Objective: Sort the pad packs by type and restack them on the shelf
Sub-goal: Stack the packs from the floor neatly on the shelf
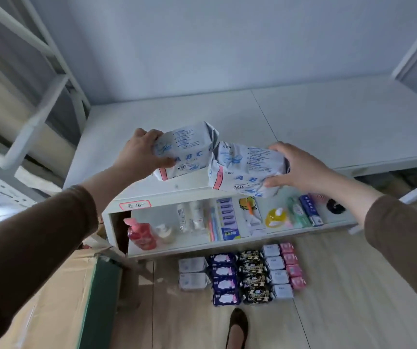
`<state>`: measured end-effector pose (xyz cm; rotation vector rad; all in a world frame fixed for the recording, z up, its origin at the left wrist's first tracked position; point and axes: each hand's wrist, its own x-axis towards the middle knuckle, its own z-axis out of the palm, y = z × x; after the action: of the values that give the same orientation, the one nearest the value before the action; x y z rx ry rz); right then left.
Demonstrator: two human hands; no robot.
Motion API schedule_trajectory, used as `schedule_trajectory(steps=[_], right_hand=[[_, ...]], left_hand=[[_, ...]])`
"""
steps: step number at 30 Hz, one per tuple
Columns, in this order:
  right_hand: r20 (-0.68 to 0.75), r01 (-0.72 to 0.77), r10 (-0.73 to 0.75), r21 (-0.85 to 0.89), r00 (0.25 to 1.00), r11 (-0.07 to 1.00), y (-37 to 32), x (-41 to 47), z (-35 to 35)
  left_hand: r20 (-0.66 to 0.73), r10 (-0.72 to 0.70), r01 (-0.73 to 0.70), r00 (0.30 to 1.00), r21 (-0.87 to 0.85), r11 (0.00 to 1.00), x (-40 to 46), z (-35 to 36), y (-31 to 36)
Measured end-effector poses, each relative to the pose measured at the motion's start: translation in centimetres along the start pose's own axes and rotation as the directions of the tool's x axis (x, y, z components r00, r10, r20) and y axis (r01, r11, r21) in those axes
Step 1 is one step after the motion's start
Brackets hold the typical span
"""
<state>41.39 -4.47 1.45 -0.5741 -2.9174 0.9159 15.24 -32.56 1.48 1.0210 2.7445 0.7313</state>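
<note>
My left hand point(143, 153) grips a white-and-blue ABC pad pack point(187, 152) that rests on the top of the white shelf point(189, 190). My right hand point(300, 167) holds a second pack of the same kind point(242, 170), just right of the first and touching it, above the shelf's front edge. On the floor in front of the shelf lie sorted columns of packs: two white ones point(192, 273), several purple ones point(225, 279), several black-and-gold ones point(255, 277), several small white ones point(277, 272) and several pink ones point(293, 265).
The shelf's lower level holds a pink pump bottle point(140, 234), small bottles, toothbrush packs point(227, 219) and toothpaste boxes point(310, 210). A cardboard box point(58, 298) stands at the lower left. White bunk frames flank a white platform point(328, 122) behind. My shoe point(237, 328) is near the packs.
</note>
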Motion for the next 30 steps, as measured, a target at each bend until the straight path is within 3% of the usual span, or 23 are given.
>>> schedule_trajectory(steps=[9, 21, 30], right_hand=[[0.044, 0.070, -0.071, 0.036, 0.996, 0.997, 0.7, 12.3, -0.2], [-0.009, 0.034, -0.033, 0.055, 0.999, 0.998, -4.5, 26.5, 4.8], [-0.042, -0.007, 0.008, 0.009, 0.999, 1.000, -7.2, 34.2, 7.0]], left_hand=[[-0.069, -0.081, 0.081, 0.994, 0.011, 0.997, 12.7, 0.6, -1.7], [-0.041, 0.000, 0.005, 0.999, 0.124, 0.992, 30.3, -0.2, -10.5], [-0.053, -0.007, 0.007, 0.999, 0.011, 1.000, 37.5, 1.1, -14.2]])
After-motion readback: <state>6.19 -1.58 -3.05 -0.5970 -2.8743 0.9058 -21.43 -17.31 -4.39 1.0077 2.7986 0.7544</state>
